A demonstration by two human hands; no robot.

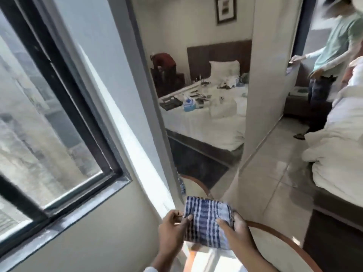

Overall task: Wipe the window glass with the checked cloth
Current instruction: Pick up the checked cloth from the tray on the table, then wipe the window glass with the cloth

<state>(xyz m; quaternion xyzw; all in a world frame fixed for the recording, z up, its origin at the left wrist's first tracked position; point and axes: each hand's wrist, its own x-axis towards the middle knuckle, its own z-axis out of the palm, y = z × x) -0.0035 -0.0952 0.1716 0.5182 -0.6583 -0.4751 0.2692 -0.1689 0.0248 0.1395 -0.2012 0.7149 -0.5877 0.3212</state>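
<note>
- The wiping looks not yet begun: the checked cloth is well apart from the window glass, held low over the near edge of a round table.
- Left hand pinches the cloth's left edge; right hand grips its right side, thumb on top.
- The cloth is a soft woven fabric, blue and white, folded into a thick rectangular pad.
- The glass is smooth and flat, hazy with pale streaks, set in a dark frame.
- By my judgement, the whole pane is left to wipe.
</note>
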